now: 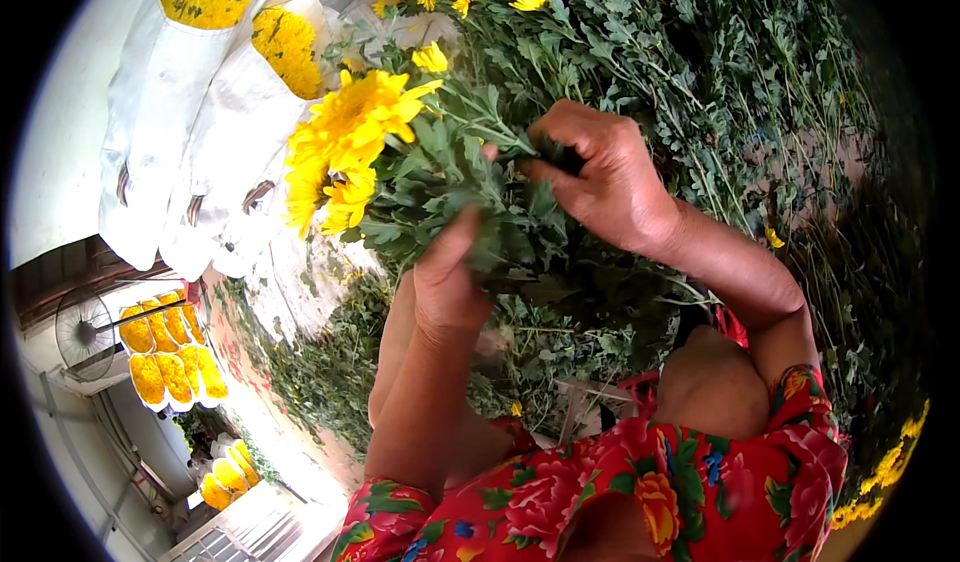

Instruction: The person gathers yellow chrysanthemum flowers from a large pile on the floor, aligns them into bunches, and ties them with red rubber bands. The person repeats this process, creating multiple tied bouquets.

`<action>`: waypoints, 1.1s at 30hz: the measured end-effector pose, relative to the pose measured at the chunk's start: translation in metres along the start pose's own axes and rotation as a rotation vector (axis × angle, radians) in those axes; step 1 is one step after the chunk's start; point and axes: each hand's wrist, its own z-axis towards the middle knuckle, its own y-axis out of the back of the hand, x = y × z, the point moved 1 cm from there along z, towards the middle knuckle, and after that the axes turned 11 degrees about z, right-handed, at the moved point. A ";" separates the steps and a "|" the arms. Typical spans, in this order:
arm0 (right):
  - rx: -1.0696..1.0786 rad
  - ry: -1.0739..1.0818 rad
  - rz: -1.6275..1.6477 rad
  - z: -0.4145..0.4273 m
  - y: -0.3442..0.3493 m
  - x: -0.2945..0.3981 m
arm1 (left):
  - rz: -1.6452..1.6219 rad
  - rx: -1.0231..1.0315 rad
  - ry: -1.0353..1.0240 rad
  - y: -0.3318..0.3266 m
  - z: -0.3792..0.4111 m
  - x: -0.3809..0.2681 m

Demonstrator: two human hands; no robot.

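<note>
A bunch of yellow chrysanthemums with leafy green stems is gripped in my left hand, the blooms pointing to the left. My right hand is closed around the stem of a further chrysanthemum, just right of the bunch; its fingertips pinch the stem's lower part. The thumb of my left hand lies across the leaves, slightly blurred. Foliage hides the other fingers of that hand and the lower stems of the bunch.
A large heap of leafy chrysanthemum stems spreads across the top and right. White sacks filled with yellow blooms stand at the upper left. Cut greenery covers the floor. A standing fan and more filled sacks are at the left.
</note>
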 end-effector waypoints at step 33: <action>0.108 -0.432 0.710 0.024 0.006 -0.019 | -0.055 0.036 0.088 0.019 -0.004 0.011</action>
